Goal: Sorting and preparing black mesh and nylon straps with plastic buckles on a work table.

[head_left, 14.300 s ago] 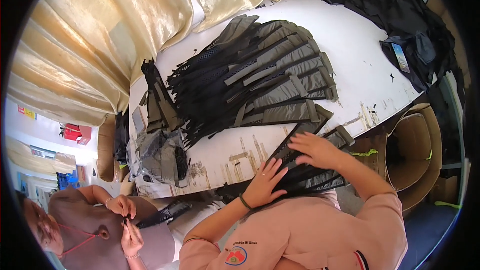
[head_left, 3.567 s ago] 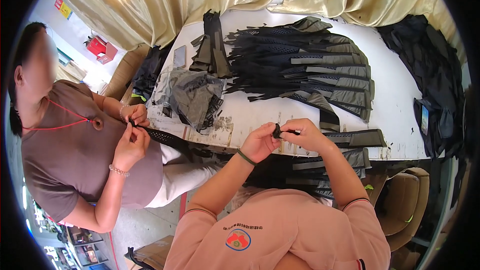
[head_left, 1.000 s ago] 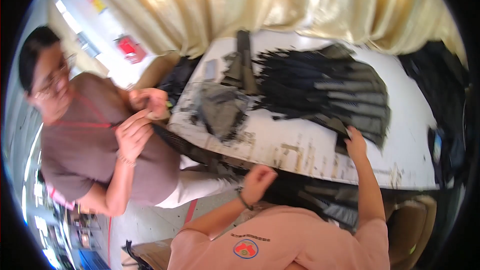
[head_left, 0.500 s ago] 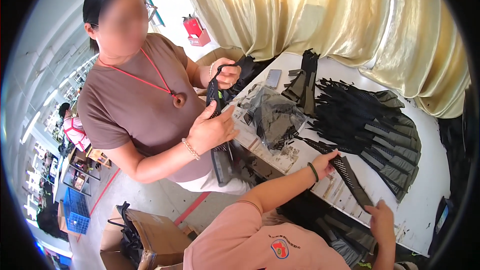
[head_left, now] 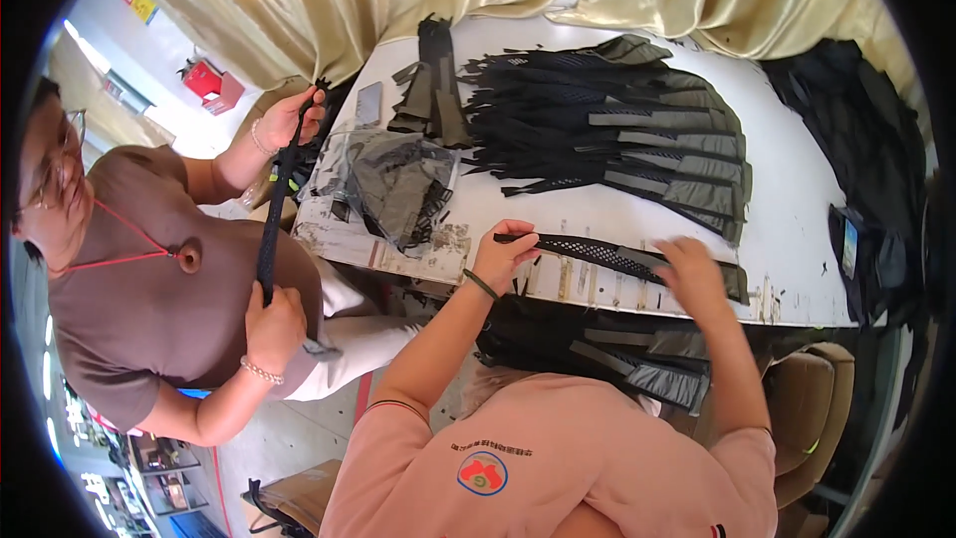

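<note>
My left hand (head_left: pixel 506 257) pinches the narrow black end of a mesh fabric strap (head_left: pixel 588 251) with a grey panel at its wide end. The strap stretches along the table's near edge. Above its grey part is my right hand (head_left: pixel 692 279), fingers apart and slightly blurred; whether they touch the fabric is unclear. Beyond it, a fanned pile of similar black and grey straps (head_left: pixel 617 130) lies on the white table (head_left: pixel 787 229). To the left, a co-worker (head_left: pixel 189 319) in a brown shirt stretches another dark strap (head_left: pixel 279 209) between both hands.
A clear plastic bag (head_left: pixel 398 184) of grey pieces sits at the table's left, near a phone-like slab (head_left: pixel 368 105) and a smaller strap bundle (head_left: pixel 433 90). Black fabric (head_left: pixel 866 139) hangs at the right. Below are more straps (head_left: pixel 637 349), a brown chair (head_left: pixel 812 418) and a cardboard box (head_left: pixel 299 498).
The view has swung right and down, so the co-worker appears farther left. My right hand has come off the strap's wide end to above its grey part; my left keeps its hold.
</note>
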Tool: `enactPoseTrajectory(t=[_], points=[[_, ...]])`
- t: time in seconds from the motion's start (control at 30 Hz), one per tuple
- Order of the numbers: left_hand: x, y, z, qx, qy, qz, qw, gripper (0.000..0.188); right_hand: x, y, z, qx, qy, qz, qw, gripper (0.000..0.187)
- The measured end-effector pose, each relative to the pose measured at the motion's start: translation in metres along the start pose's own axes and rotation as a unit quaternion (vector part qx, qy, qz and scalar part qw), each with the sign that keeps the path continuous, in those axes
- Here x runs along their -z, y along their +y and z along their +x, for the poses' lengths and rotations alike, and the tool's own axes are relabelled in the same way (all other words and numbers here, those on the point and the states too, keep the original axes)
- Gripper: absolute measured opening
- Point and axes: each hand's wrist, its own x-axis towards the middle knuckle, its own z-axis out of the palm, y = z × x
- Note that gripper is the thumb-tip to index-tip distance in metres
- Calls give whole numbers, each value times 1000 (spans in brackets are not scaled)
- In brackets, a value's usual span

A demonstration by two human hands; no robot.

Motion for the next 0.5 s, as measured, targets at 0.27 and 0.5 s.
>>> enactPoseTrajectory(t=[0.27, 0.5], points=[[-5, 2, -21, -65, -18, 128, 990, 13, -104, -56, 61, 31, -97, 366, 925, 24], [13, 16, -26, -72, -14, 149, 986, 12, -100, -55, 64, -27, -189, 402, 896, 22]])
